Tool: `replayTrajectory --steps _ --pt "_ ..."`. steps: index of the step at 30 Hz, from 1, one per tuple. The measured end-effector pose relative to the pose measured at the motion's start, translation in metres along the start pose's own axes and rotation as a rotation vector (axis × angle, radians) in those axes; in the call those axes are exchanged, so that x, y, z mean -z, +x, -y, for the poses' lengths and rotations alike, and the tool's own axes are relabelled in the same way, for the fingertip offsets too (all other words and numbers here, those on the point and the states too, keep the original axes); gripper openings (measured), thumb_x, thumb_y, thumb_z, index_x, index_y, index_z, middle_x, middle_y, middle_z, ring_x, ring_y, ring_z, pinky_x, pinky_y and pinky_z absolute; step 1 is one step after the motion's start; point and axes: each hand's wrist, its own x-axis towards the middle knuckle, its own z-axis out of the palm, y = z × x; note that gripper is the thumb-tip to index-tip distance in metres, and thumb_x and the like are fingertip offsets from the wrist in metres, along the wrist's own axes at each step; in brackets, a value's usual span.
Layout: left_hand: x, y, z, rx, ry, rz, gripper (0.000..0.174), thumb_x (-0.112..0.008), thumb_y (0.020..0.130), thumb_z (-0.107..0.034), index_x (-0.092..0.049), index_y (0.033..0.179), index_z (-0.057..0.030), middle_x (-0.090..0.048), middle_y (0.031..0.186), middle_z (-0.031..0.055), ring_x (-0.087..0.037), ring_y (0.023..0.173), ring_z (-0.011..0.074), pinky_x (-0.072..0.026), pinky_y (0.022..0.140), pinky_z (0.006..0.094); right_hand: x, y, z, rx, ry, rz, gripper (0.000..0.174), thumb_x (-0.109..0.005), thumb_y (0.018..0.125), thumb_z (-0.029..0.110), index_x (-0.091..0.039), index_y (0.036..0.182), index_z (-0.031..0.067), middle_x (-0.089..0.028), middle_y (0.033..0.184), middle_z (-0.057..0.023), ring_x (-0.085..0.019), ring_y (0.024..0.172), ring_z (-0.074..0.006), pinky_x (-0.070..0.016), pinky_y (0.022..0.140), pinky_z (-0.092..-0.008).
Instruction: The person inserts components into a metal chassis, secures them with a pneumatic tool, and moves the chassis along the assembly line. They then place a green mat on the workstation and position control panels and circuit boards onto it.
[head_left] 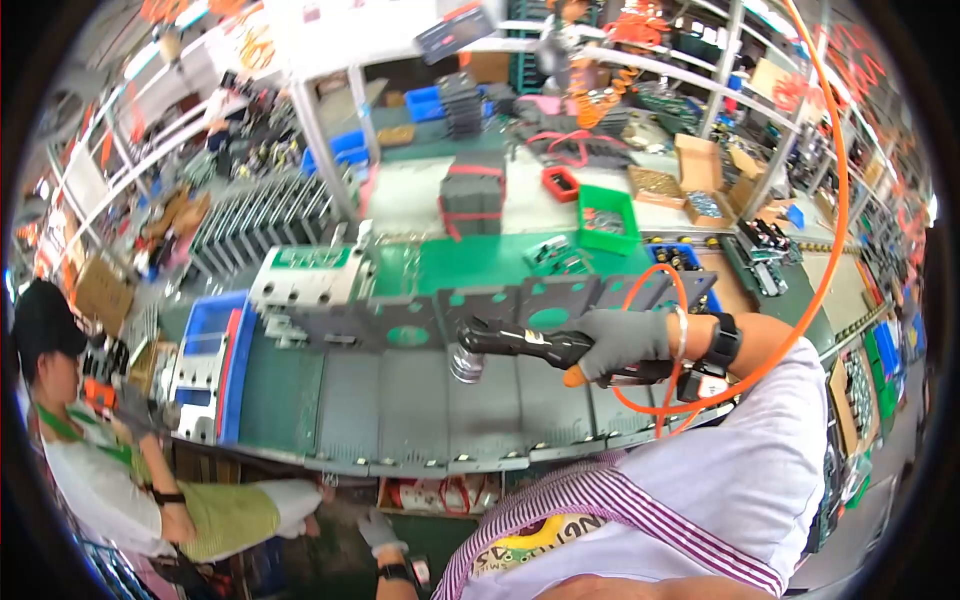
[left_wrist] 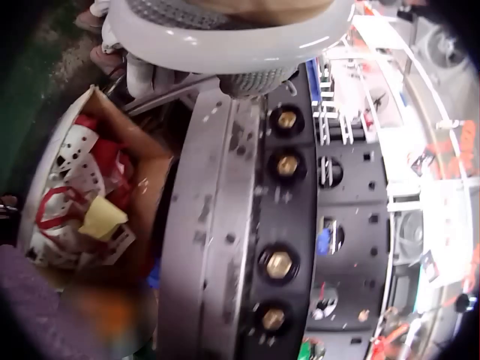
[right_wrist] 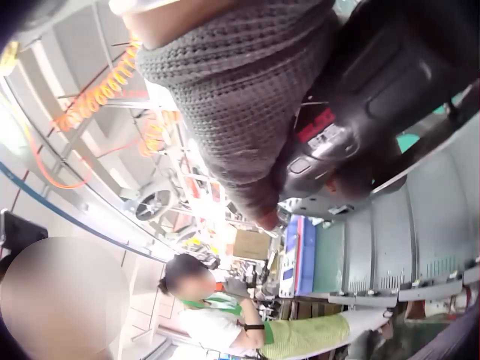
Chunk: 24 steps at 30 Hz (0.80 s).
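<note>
Right hand (head_left: 620,345), grey-gloved, fingers wrapped around one black air tool (head_left: 520,343); the tool lies level over the green conveyor (head_left: 350,410), its head just before a row of four grey plates (head_left: 480,308); one orange hose (head_left: 835,230) loops off it. Left hand (head_left: 378,528) hangs low under the bench; its grip can't be told. Four brass fittings (left_wrist: 278,264) show in the left wrist view.

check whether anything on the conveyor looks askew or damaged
Nothing stands out: the grey metal plates with round holes lie in a row on the green conveyor belt, and the right hand grips the black air tool above it.
</note>
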Motion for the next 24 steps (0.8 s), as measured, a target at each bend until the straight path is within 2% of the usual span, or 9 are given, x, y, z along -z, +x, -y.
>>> replayTrajectory --steps 2,4,5,8,12,14,15,18,24 --pt "-0.010 -0.001 0.047 -0.826 1.408 0.152 0.025 -0.055 0.077 -0.024 -0.056 0.088 -0.0010 -0.060 0.083 0.0147 -0.057 0.079 0.0274 -0.0458 0.066 0.0394 0.026 -0.035 -0.018 0.124 -0.446 -0.219 0.026 -0.064 0.067 0.020 -0.052 0.084 0.0043 -0.057 0.070 -0.0072 -0.057 0.061 -0.0196 -0.0439 0.054 -0.0317" --pt "-0.049 -0.020 0.059 -0.595 1.434 0.561 0.021 -0.056 0.075 -0.022 -0.059 0.087 -0.0050 -0.061 0.086 0.0147 -0.058 0.080 0.0280 -0.0456 0.067 0.0425 0.046 -0.079 -0.030 0.190 -0.815 -0.468 0.029 -0.065 0.067 0.023 -0.051 0.085 0.0055 -0.056 0.069 -0.0073 -0.058 0.066 -0.0258 -0.0442 0.056 -0.0344" --pt "-0.068 -0.053 0.043 -0.607 1.405 0.612 0.024 -0.055 0.077 -0.024 -0.059 0.092 -0.0057 -0.061 0.090 0.0151 -0.058 0.084 0.0280 -0.0455 0.071 0.0414 0.060 -0.098 -0.034 0.177 -0.959 -0.536 0.025 -0.062 0.065 0.020 -0.051 0.084 0.0057 -0.055 0.070 -0.0122 -0.058 0.066 -0.0282 -0.0455 0.056 -0.0363" --pt "-0.133 -0.170 -0.013 -0.585 1.233 0.786 0.031 -0.054 0.080 -0.027 -0.059 0.103 -0.0070 -0.060 0.098 0.0158 -0.058 0.093 0.0278 -0.0452 0.079 0.0392 0.131 -0.105 -0.108 0.606 -1.300 -1.010 0.022 -0.060 0.064 0.016 -0.049 0.082 0.0089 -0.052 0.069 -0.0084 -0.057 0.063 -0.0269 -0.0456 0.056 -0.0387" --pt "-0.226 -0.250 -0.023 -0.477 0.949 0.933 0.032 -0.053 0.081 -0.028 -0.058 0.104 -0.0068 -0.060 0.099 0.0160 -0.057 0.093 0.0279 -0.0450 0.080 0.0388 0.243 -0.108 -0.176 0.773 -1.737 -1.269 0.018 -0.057 0.060 0.017 -0.050 0.076 0.0114 -0.048 0.065 -0.0039 -0.055 0.071 -0.0217 -0.0405 0.089 -0.0469" --pt "-0.250 -0.277 -0.024 -0.436 0.899 0.941 0.032 -0.053 0.081 -0.028 -0.058 0.104 -0.0067 -0.060 0.099 0.0161 -0.057 0.094 0.0279 -0.0448 0.080 0.0387 0.291 -0.106 -0.203 0.717 -1.731 -1.243 0.014 -0.055 0.062 0.016 -0.050 0.075 0.0136 -0.048 0.069 -0.0024 -0.053 0.079 -0.0210 -0.0295 0.099 -0.0540" --pt "-0.258 -0.288 -0.026 -0.422 0.881 0.940 0.032 -0.053 0.081 -0.029 -0.058 0.104 -0.0067 -0.060 0.100 0.0162 -0.057 0.094 0.0279 -0.0448 0.080 0.0386 0.321 -0.100 -0.218 0.818 -1.731 -1.302 0.012 -0.055 0.062 0.017 -0.051 0.073 0.0157 -0.048 0.071 -0.0029 -0.052 0.081 -0.0217 -0.0305 0.098 -0.0537" --pt "-0.275 -0.313 -0.029 -0.394 0.854 0.913 0.033 -0.053 0.081 -0.029 -0.058 0.105 -0.0066 -0.059 0.100 0.0163 -0.057 0.095 0.0279 -0.0446 0.081 0.0383 0.391 -0.093 -0.233 0.757 -1.850 -1.445 0.007 -0.055 0.066 0.018 -0.052 0.072 0.0174 -0.050 0.077 -0.0040 -0.052 0.084 -0.0213 -0.0309 0.098 -0.0533" --pt "-0.305 -0.332 -0.052 -0.338 0.818 0.811 0.035 -0.053 0.082 -0.030 -0.057 0.107 -0.0064 -0.059 0.102 0.0166 -0.056 0.096 0.0280 -0.0442 0.082 0.0378 0.514 -0.084 -0.248 0.456 -1.875 -1.806 0.020 -0.052 0.070 0.025 -0.052 0.090 0.0244 -0.051 0.096 -0.0038 -0.045 0.106 -0.0238 -0.0230 0.097 -0.0604"
